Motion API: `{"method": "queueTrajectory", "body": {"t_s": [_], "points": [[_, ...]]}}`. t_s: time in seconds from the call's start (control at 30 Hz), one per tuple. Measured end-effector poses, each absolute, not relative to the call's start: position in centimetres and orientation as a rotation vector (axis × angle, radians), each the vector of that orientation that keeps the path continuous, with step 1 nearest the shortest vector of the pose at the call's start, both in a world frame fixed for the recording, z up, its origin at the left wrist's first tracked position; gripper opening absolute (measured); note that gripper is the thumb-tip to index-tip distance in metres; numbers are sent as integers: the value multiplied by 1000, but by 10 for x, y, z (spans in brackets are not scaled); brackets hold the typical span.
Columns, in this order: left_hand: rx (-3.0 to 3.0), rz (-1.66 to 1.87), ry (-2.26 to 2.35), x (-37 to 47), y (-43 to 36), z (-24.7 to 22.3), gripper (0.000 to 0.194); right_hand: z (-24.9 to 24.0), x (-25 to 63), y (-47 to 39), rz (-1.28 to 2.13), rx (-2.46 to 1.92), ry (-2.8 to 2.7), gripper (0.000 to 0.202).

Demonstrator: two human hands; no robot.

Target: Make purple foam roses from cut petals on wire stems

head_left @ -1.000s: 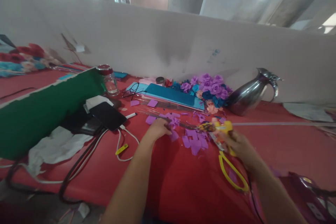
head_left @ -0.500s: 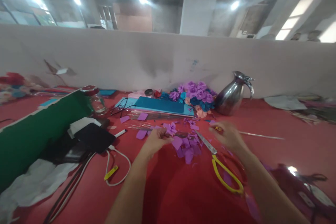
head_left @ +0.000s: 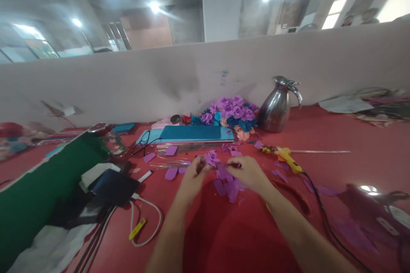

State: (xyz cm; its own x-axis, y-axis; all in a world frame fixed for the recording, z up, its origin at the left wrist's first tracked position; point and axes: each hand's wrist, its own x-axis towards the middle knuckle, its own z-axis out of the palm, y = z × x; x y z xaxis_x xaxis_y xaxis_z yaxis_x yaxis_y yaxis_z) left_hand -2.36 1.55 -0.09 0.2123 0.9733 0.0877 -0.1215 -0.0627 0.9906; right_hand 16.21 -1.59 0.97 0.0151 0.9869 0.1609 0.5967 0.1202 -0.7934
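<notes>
Near the middle of the red table, my left hand (head_left: 194, 175) has its fingers closed round the base of a purple paper flower (head_left: 212, 158). My right hand (head_left: 246, 172) is just right of the flower, its thumb and fingers pinched together above loose purple petals (head_left: 229, 185); what they hold is too small to make out. A yellow glue gun (head_left: 290, 160) lies to the right of that hand. My right forearm hides most of the scissors, whose red handle (head_left: 296, 196) shows beside it.
Behind my hands are blue sheets (head_left: 192, 132), a heap of paper flowers (head_left: 235, 113) and a metal jug (head_left: 276, 108). A green box side (head_left: 48, 179), dark pouch (head_left: 115, 187), glass jar (head_left: 113, 143) and white cable (head_left: 158, 217) occupy the left. A black cord (head_left: 323, 209) runs right.
My right hand has let go of the glue gun and moved left, beside the flower. The glue gun now lies on the table. The camera view has tilted and shifted. My left hand still grips the flower.
</notes>
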Motion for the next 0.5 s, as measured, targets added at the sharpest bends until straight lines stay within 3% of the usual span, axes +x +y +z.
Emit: {"method": "queueTrajectory", "body": {"t_s": [0.2,0.5], "points": [[1125,1248,796,-18,10,-4,22,16,167,-16,995,-1301,-957,30],[652,1144,665,3,-3,0,29,9,157,-16,1109,-1064,-590,31]]}}
